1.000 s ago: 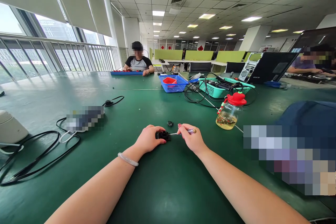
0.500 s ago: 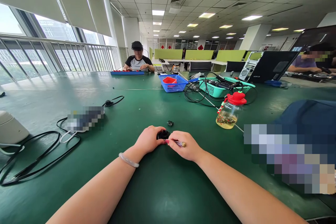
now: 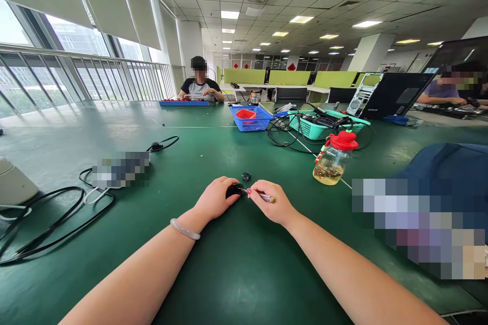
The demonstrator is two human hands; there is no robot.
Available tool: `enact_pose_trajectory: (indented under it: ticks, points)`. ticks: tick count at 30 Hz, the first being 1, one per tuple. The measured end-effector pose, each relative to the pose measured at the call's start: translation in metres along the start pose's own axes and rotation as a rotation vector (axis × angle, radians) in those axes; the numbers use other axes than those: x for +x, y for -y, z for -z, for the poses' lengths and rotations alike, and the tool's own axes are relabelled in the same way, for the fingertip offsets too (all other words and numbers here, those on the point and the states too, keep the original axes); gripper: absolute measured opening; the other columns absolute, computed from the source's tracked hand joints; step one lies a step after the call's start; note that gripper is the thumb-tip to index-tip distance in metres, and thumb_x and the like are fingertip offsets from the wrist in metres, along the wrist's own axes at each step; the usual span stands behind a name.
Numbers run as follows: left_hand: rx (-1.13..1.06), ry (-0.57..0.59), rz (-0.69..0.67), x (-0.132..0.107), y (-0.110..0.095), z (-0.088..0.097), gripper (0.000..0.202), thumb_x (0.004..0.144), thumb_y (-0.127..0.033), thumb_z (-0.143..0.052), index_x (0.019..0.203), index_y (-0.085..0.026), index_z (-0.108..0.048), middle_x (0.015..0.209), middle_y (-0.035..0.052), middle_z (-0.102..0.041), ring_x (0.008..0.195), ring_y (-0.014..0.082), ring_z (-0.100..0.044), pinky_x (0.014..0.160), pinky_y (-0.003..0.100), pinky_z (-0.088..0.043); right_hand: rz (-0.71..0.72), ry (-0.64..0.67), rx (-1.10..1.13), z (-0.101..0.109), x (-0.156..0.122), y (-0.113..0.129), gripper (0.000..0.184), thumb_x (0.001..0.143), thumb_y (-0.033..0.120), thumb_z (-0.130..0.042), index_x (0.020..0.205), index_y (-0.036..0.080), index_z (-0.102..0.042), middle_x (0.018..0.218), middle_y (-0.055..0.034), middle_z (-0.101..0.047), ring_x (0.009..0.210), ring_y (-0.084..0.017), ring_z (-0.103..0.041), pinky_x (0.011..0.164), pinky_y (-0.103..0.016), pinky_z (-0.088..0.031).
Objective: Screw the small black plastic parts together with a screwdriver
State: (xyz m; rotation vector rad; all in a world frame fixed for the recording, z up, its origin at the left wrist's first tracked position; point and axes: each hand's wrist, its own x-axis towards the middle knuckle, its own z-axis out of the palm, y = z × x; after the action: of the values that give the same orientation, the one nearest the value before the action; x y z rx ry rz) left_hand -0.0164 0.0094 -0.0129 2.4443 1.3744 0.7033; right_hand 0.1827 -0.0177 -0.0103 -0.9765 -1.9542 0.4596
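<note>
My left hand (image 3: 216,197), a pale bangle on its wrist, is closed around a small black object (image 3: 233,190) on the green table. The fingers hide much of this rounded piece, so I cannot tell its kind. In my right hand (image 3: 272,202) is a slim screwdriver (image 3: 268,197) with a gold-coloured end, pinched between thumb and fingers. Its thin shaft points left and meets the right side of the black object. Just beyond both hands lies a small black part (image 3: 246,176), touched by neither.
A drink bottle (image 3: 331,162) with a red lid stands to the right, near dark blue cloth (image 3: 450,167). Behind are a blue basket (image 3: 251,124) and a teal basket (image 3: 318,133) with cables. Black cord (image 3: 72,231) lies left. A person (image 3: 201,89) sits across the table (image 3: 244,284).
My right hand has shifted slightly right with the screwdriver, and more of its shaft shows. My left hand still holds the black object. The camera view has moved a little.
</note>
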Motion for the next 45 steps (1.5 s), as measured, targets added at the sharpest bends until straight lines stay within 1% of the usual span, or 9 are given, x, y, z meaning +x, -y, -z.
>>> enact_pose_trajectory:
  ticks: [3,8,15,19,23,27,31,37,45]
  points:
    - [-0.014,-0.098,0.006,0.000,-0.002,0.000,0.032,0.085,-0.031,-0.055,0.116,-0.024,-0.059,0.112,0.0060,-0.062,0.100,0.0220,-0.061,0.092,0.037,-0.050,0.003,-0.102,0.079,0.003,0.000,-0.001,0.030,0.090,0.035,-0.051,0.069,0.020,-0.064,0.064,-0.0006,-0.058,0.059,-0.013,-0.052,0.058,-0.025,-0.040]
    - [0.118,-0.196,0.177,0.000,0.000,0.002,0.039,0.090,-0.032,-0.046,0.127,-0.023,-0.053,0.110,0.0092,-0.059,0.093,0.0220,-0.061,0.090,0.039,-0.049,-0.138,-0.323,0.141,0.009,0.003,-0.014,0.027,0.086,0.041,-0.057,0.073,0.020,-0.065,0.067,-0.0014,-0.059,0.059,-0.014,-0.053,0.057,-0.026,-0.041]
    - [0.394,-0.042,0.296,-0.003,0.001,0.000,0.036,0.090,-0.036,-0.041,0.112,-0.025,-0.068,0.107,0.0120,-0.062,0.106,0.0315,-0.056,0.091,0.048,-0.046,-0.394,-0.167,0.185,0.002,0.005,-0.034,0.031,0.081,0.049,-0.059,0.087,0.021,-0.069,0.079,-0.0036,-0.065,0.055,-0.013,-0.054,0.055,-0.027,-0.045]
    - [0.168,-0.048,0.164,-0.002,-0.003,-0.003,0.038,0.093,-0.037,-0.037,0.114,-0.021,-0.064,0.129,0.0108,-0.056,0.123,0.0273,-0.049,0.107,0.043,-0.039,-0.428,-0.136,0.200,0.001,0.005,-0.035,0.033,0.079,0.051,-0.059,0.086,0.020,-0.070,0.070,-0.0017,-0.062,0.052,-0.013,-0.052,0.053,-0.026,-0.044]
    - [0.013,0.076,-0.022,-0.002,-0.004,-0.004,0.038,0.090,-0.042,-0.045,0.122,-0.023,-0.055,0.132,0.0077,-0.057,0.123,0.0236,-0.051,0.109,0.040,-0.039,-0.436,-0.122,0.212,0.001,0.005,-0.035,0.031,0.079,0.048,-0.059,0.088,0.021,-0.070,0.073,-0.0018,-0.063,0.052,-0.012,-0.053,0.053,-0.026,-0.045]
    - [0.074,0.057,0.093,-0.002,-0.004,-0.003,0.028,0.091,-0.036,-0.042,0.108,-0.021,-0.059,0.116,0.0086,-0.065,0.112,0.0252,-0.058,0.103,0.043,-0.043,-0.456,-0.099,0.256,0.002,0.005,-0.034,0.028,0.078,0.044,-0.060,0.088,0.021,-0.071,0.073,-0.0015,-0.063,0.053,-0.012,-0.052,0.053,-0.026,-0.045]
    - [0.088,0.007,0.188,-0.002,-0.001,-0.003,0.039,0.088,-0.029,-0.044,0.126,-0.023,-0.051,0.132,0.0093,-0.058,0.127,0.0268,-0.047,0.112,0.051,-0.031,-0.444,-0.095,0.410,0.004,0.007,-0.031,0.029,0.077,0.044,-0.060,0.079,0.018,-0.072,0.065,-0.0005,-0.060,0.050,-0.010,-0.049,0.049,-0.024,-0.042]
    - [0.078,0.119,0.029,-0.005,-0.002,-0.005,0.050,0.086,-0.047,-0.051,0.135,-0.036,-0.046,0.140,0.0052,-0.052,0.132,0.0301,-0.040,0.113,0.065,-0.016,-0.495,-0.409,0.600,0.011,0.011,-0.041,0.037,0.075,0.052,-0.061,0.067,0.017,-0.069,0.051,0.0014,-0.054,0.040,-0.008,-0.042,0.041,-0.024,-0.035]
    - [0.102,0.090,0.033,-0.003,-0.003,-0.010,0.028,0.090,-0.036,-0.048,0.114,-0.033,-0.064,0.128,0.0047,-0.058,0.122,0.0262,-0.050,0.109,0.055,-0.032,-0.530,-0.441,0.627,0.012,0.013,-0.058,0.037,0.075,0.052,-0.062,0.066,0.016,-0.069,0.049,0.0018,-0.052,0.038,-0.008,-0.040,0.038,-0.024,-0.033]
